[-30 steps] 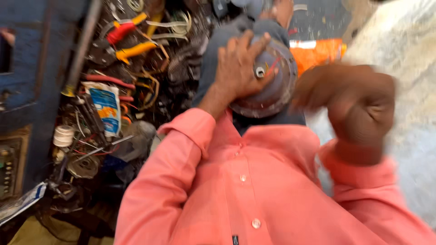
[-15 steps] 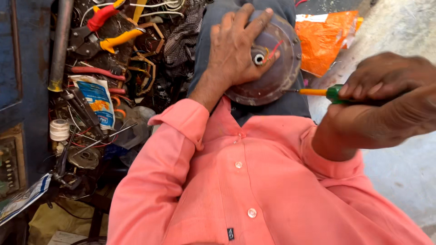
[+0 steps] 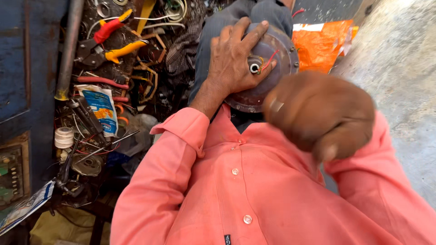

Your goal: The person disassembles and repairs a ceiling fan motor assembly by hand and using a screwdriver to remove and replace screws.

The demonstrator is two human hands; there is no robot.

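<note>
A round, dark grey motor housing [image 3: 285,49] rests on my lap, with a metal shaft end [image 3: 254,68] and thin red and yellow wires [image 3: 270,59] at its centre. My left hand [image 3: 232,61] lies spread over its left half and holds it steady, thumb beside the shaft. My right hand [image 3: 318,113] is a blurred, clenched fist with a ring, raised close to the camera just right of and below the housing. The fist hides the screwdriver it gripped a moment ago. My salmon-pink shirt [image 3: 245,190] fills the lower frame.
Left of my lap lies a heap of tools: red-handled pliers [image 3: 106,29], yellow-handled pliers [image 3: 125,47], a blue and white pouch [image 3: 102,109], a white thread spool [image 3: 63,137], loose wires. A blue metal box [image 3: 22,59] stands far left. An orange bag [image 3: 324,45] and concrete floor [image 3: 399,68] are on the right.
My right hand has swung from the right edge in towards the housing and nearer the camera; the green and yellow screwdriver no longer shows. My left hand stays on the housing.
</note>
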